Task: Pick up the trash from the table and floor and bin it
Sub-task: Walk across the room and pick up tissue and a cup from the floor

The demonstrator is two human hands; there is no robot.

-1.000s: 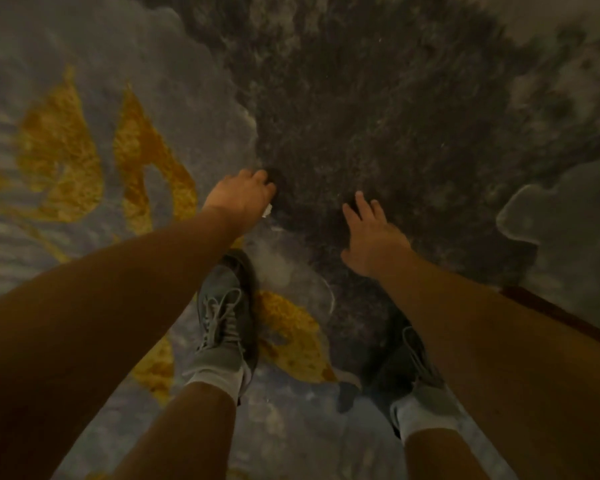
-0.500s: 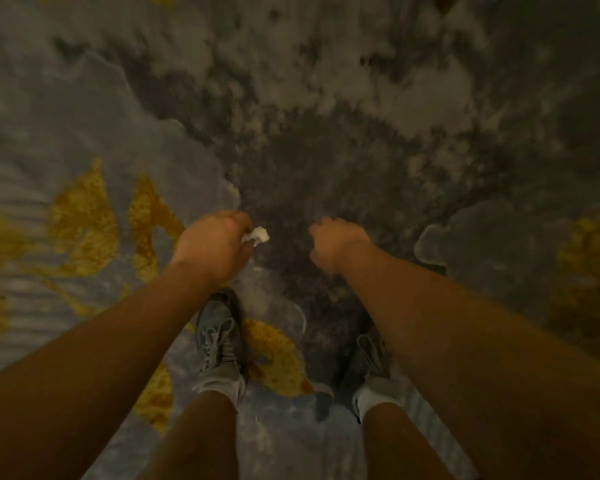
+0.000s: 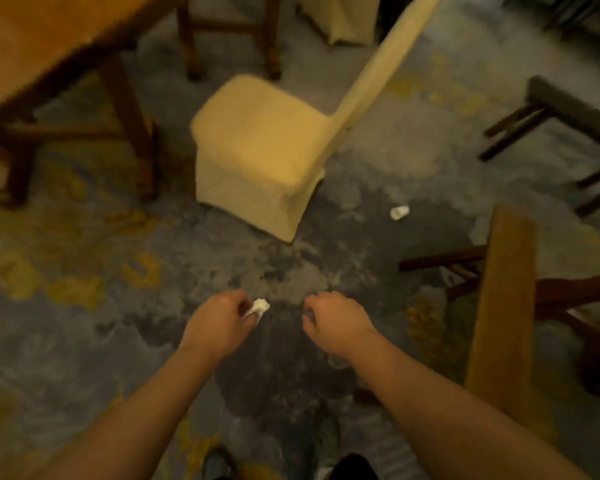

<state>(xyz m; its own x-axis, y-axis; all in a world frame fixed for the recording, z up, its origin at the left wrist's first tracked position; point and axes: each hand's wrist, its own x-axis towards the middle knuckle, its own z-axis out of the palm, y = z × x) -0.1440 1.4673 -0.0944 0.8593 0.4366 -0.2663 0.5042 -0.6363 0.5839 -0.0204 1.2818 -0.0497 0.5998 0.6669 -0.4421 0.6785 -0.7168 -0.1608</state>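
Observation:
My left hand (image 3: 219,318) is held out over the carpet, fingers pinched on a small crumpled white paper scrap (image 3: 258,307) that sticks out to its right. My right hand (image 3: 336,318) is level with it, a short gap away, curled into a loose fist with nothing visible in it. A second white piece of trash (image 3: 399,212), like a small crushed cup, lies on the dark carpet farther ahead to the right. No bin is in view.
A cream-covered chair (image 3: 264,147) stands ahead of my hands. A wooden table (image 3: 49,39) with dark legs is at the upper left. Another wooden table edge (image 3: 503,306) and dark chair legs (image 3: 440,263) are at the right. My shoes show at the bottom.
I have risen from the floor with the paper scrap in my left hand. The view has lifted from the carpet to the furniture. My right hand has curled shut.

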